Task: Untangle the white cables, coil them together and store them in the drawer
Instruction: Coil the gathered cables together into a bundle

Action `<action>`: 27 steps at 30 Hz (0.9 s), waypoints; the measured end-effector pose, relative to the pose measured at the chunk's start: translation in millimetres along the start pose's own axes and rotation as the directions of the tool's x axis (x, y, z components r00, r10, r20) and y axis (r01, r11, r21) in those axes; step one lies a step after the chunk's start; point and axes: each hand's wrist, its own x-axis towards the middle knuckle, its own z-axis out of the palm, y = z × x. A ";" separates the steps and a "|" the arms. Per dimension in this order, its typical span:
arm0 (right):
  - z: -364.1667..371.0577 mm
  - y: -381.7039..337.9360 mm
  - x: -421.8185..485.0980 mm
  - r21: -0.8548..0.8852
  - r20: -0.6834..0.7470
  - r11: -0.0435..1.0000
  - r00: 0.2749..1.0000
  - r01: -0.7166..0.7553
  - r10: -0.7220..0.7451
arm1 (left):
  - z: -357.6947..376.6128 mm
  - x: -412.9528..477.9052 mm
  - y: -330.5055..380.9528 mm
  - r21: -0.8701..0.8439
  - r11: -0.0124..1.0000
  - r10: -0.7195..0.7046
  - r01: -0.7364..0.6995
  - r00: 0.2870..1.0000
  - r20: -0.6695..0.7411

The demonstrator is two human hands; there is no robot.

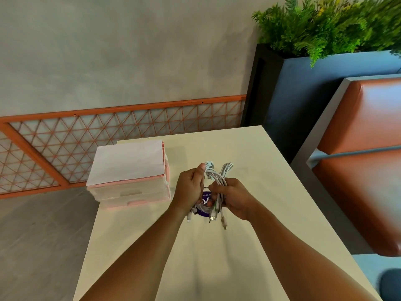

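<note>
White cables (214,178): smooth, perhaps rubbery loops gripped by left hand (190,189), right hand (235,198).

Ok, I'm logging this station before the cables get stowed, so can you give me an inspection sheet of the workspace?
Surface: cream table, drawer unit on its far left part.
Job's things: pink drawer unit, visible drawers closed; white cables bundled.
Clutter: white sheet on top of the drawer unit; purple printed item behind the bundle, identity unclear.
Hands: left hand and right hand both grip the bundle above the table.
Cables: looped, plugs dangling toward the person; thin black strand between the hands.
Surroundings: grey wall, orange lattice panel, planter greenery, orange bench.
</note>
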 end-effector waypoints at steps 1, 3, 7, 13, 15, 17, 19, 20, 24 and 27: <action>0.2 0.5 1.2 -0.045 -0.008 0.999 1.000 0.017 -0.017 | 1.2 0.2 1.0 0.007 1.000 0.018 -0.018 1.000 -0.013; 1.7 -0.4 1.9 -0.103 -0.013 0.994 0.999 0.031 -0.033 | 3.2 0.4 1.8 0.032 0.998 0.052 -0.051 0.998 -0.039; 3.9 2.7 8.0 -0.173 -0.108 0.985 0.993 0.027 -0.046 | 7.1 -0.5 3.2 0.048 0.995 0.097 -0.093 0.992 -0.082; 7.0 5.4 11.6 -0.157 -0.147 0.987 0.989 -0.039 0.016 | 11.5 1.4 5.3 0.117 0.976 0.194 -0.184 0.978 -0.082; 9.4 7.3 11.8 -0.153 -0.141 0.984 0.988 -0.091 0.070 | 13.8 -0.2 3.3 0.179 0.954 0.251 -0.241 0.968 -0.034; 10.5 11.9 14.1 -0.153 -0.097 0.977 0.986 -0.149 0.135 | 16.2 -1.9 -1.8 0.275 0.922 0.269 -0.271 0.962 0.049; 10.8 14.3 14.4 -0.158 -0.064 0.965 0.978 -0.208 0.201 | 16.3 -2.6 -7.4 0.339 0.895 0.277 -0.291 0.957 0.090; 10.2 15.4 14.6 -0.155 -0.058 0.958 0.970 -0.243 0.237 | 17.3 -3.6 -9.4 0.357 0.884 0.285 -0.301 0.953 0.099; 5.2 18.8 14.2 -0.215 -0.046 0.921 0.946 -0.324 0.322 | 21.6 -6.7 -13.8 0.455 0.809 0.345 -0.373 0.927 0.146; 4.5 15.9 9.7 -0.239 -0.032 0.904 0.933 -0.355 0.358 | 23.6 -6.7 -15.4 0.479 0.783 0.354 -0.396 0.918 0.180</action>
